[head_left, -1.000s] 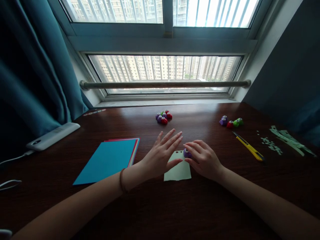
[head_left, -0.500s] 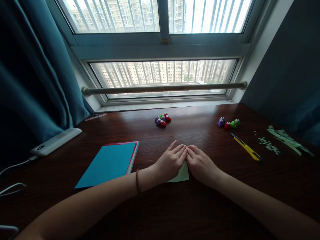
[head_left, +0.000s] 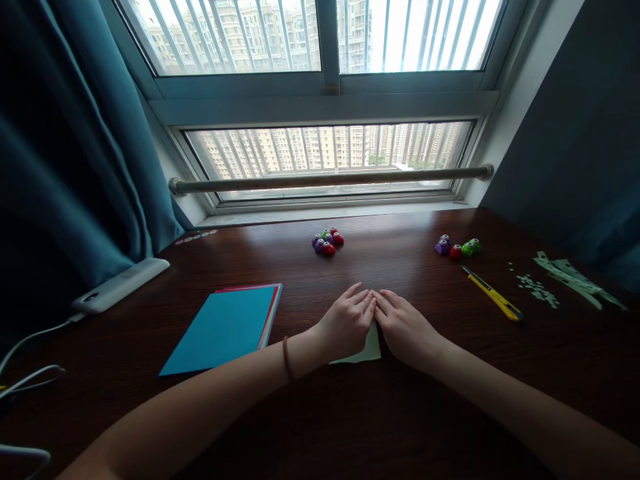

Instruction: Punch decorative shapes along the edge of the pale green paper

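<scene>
- Both hands lie palm-down, side by side, near the middle of the worktop [head_left: 350, 427], closer to its front edge than to the window edge.
- The left hand [head_left: 347, 325] and the right hand [head_left: 406, 328] meet at the fingertips; the fingers of each lie together and flat, clamped on nothing, seemingly pressing down on whatever sits beneath them.
- A pale green paper sheet [head_left: 367, 350] lies under both hands, only its near edge showing between the wrists; the flat hands seem to pin it in place.
- One stack of coloured paper [head_left: 225, 327], blue on top, sits toward the left edge, squared up and apart from the hands.
- Two clusters of small punches sit by the window edge: the middle cluster [head_left: 327, 241] holds about five, the right cluster [head_left: 457, 248] four.
- One yellow utility knife [head_left: 493, 301] lies toward the right edge, with green paper scraps [head_left: 560, 283] beyond it.
- One white device [head_left: 120, 285] rests at the far left corner.
</scene>
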Demonstrator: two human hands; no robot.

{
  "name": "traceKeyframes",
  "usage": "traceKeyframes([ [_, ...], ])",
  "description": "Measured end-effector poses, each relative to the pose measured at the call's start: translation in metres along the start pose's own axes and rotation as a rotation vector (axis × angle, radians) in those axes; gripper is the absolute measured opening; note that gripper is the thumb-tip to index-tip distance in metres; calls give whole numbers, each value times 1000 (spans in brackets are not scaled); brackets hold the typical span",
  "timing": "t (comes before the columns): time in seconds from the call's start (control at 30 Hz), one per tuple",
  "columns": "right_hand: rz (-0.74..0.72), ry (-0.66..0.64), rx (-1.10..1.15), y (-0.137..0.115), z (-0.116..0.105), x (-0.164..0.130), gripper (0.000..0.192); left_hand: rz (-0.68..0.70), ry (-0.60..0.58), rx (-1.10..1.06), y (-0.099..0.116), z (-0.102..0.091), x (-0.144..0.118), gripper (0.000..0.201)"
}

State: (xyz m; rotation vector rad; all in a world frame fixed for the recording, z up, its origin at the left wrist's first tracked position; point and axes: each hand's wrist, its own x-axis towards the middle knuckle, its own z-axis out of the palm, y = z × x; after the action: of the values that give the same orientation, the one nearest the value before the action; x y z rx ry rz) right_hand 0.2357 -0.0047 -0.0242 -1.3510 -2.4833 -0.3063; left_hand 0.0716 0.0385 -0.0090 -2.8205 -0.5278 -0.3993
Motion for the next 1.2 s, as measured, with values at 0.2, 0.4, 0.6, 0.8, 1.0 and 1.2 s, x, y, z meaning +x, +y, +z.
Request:
traceKeyframes([
  [0.2, 13, 36, 196, 3, -6, 5, 30, -163, 126, -132, 5, 10, -10, 43],
  [0.4, 62, 102, 313, 7, 1, 4, 36, -285, 122, -288, 1, 19, -14, 63],
  [0.6, 293, 244, 469, 28, 3, 6, 36, -320, 106, -325, 0, 23, -15, 61],
  [0.8, 602, 414, 865, 64, 9, 13, 36, -313, 105, -353, -1, 23, -16, 56],
  [1.0, 717, 529, 649, 121, 14, 3, 44, -305, 101, -364, 0, 18, -16, 52],
  [1.2, 773, 398, 19, 164, 18, -18, 35, -307, 93, -365, 0, 15, -16, 50],
])
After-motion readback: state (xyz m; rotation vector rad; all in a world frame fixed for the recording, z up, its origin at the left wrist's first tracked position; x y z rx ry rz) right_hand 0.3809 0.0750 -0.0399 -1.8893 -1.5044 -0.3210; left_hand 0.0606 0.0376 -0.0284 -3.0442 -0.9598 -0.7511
